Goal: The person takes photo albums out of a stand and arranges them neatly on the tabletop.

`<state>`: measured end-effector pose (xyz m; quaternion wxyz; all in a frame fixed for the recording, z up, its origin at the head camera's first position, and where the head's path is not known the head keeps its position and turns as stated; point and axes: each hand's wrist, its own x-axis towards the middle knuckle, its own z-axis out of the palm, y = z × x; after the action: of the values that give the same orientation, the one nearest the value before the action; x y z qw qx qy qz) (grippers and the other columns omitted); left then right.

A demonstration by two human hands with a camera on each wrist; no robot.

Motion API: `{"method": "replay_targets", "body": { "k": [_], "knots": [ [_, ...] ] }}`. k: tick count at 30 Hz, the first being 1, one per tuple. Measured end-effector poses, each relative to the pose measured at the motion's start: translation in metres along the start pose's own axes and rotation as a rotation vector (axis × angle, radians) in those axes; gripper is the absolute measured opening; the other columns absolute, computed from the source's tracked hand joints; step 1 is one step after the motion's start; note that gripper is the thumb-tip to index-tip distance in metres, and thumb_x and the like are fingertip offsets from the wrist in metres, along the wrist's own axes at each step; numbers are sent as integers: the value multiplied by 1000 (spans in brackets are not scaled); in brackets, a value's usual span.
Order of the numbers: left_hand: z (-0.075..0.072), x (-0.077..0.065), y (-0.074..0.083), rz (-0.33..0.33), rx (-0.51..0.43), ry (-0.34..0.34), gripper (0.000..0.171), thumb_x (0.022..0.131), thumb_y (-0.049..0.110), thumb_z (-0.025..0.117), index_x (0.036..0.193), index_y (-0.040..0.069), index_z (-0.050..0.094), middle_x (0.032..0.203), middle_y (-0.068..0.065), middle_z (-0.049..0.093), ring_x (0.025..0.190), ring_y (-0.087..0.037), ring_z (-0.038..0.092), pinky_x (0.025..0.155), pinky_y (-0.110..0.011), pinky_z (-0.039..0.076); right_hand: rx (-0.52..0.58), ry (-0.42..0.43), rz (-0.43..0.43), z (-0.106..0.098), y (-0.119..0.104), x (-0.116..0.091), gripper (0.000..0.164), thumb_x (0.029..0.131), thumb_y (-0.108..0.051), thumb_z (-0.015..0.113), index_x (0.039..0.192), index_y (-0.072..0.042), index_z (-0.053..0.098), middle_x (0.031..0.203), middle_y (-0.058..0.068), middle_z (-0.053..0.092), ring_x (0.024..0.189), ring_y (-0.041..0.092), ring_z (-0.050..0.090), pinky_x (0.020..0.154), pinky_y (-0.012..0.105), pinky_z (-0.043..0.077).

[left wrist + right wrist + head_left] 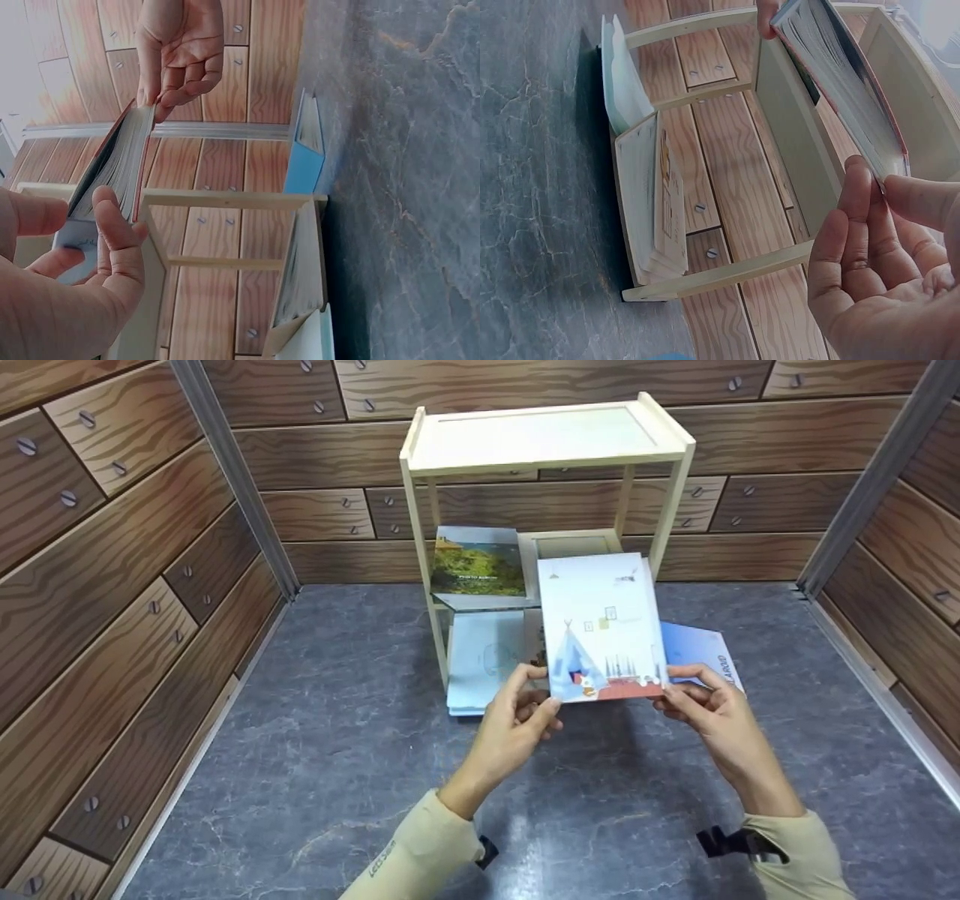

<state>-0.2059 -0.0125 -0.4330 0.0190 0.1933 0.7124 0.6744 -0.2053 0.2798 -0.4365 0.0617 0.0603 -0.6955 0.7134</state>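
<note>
White album [600, 622] held in the air in front of the wooden shelf [525, 439], a corner in each hand.

The left hand [517, 712] pinches its lower corner at seven o'clock, the right hand [709, 709] the one at five. Work looks partway along: three albums sit in the shelf, while the held one and a blue album [694, 649], on the floor [300, 720] toward three o'clock, are outside it. On the middle tier [576, 544], at ten o'clock from the white album, rests a green-covered album [480, 562]; lower, toward eight, a light-blue album [484, 660] with a cream album [641, 202] beside it.
</note>
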Motion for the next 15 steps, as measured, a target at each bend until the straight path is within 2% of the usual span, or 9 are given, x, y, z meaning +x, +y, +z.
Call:
{"method": "replay_targets", "body": {
  "k": [5, 15],
  "knots": [
    [4, -6, -4, -1, 2, -8, 33, 109, 13, 64, 141, 11, 56, 106, -14, 74, 79, -10, 71, 70, -23, 59, -22, -25, -15, -4, 4, -6, 21, 106, -4, 65, 127, -1, 66, 96, 0, 82, 86, 12, 78, 83, 25, 64],
    [9, -16, -10, -23, -6, -13, 31, 108, 12, 64, 139, 10, 55, 103, -13, 73, 79, -10, 72, 71, -23, 59, -38, -30, -39, -8, 10, -18, 20, 106, 1, 64, 125, 1, 68, 95, 0, 82, 85, 11, 78, 81, 24, 64]
  ]
}}
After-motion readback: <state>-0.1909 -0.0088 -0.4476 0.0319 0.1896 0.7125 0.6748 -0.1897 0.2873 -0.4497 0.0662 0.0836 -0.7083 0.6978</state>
